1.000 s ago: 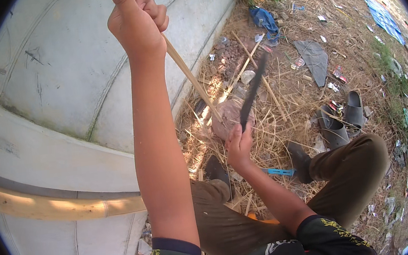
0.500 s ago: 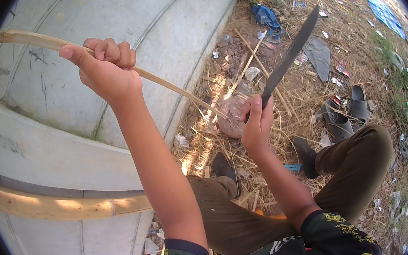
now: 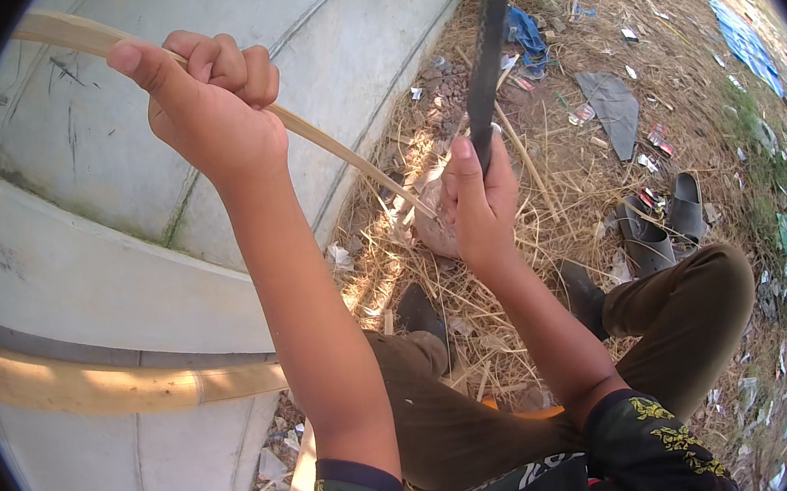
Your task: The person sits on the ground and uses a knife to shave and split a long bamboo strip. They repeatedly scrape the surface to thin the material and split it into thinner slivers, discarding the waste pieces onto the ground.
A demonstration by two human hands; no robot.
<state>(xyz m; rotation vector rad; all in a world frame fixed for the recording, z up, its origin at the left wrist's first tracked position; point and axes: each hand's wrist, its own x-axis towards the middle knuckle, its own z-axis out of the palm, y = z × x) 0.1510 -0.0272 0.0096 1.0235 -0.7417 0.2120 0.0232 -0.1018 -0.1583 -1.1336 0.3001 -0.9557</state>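
Note:
My left hand [image 3: 216, 111] is closed round a long, pale bamboo strip [image 3: 340, 148], thumb laid along it. The strip slants from the upper left down to a rounded stone [image 3: 436, 222] on the ground, its lower end at or just above the stone's top. In my right hand [image 3: 483, 198] is a large dark-bladed knife [image 3: 489, 44], gripped by its handle and pointing up, its tip beyond the upper edge of the view. The blade stands to the right of the strip, apart from it. Part of the stone is hidden behind my right hand.
A concrete wall [image 3: 202, 160] runs along the left, with a thick bamboo pole [image 3: 110, 376] lying across lower down. Straw and split scraps cover the ground. Grey sandals [image 3: 644, 236], a grey cloth piece [image 3: 611, 109] and a blue cloth [image 3: 527, 38] lie to the right.
The knife has swung from leaning right to nearly upright and risen with my right hand. My left hand has shifted slightly right and down, still holding the strip.

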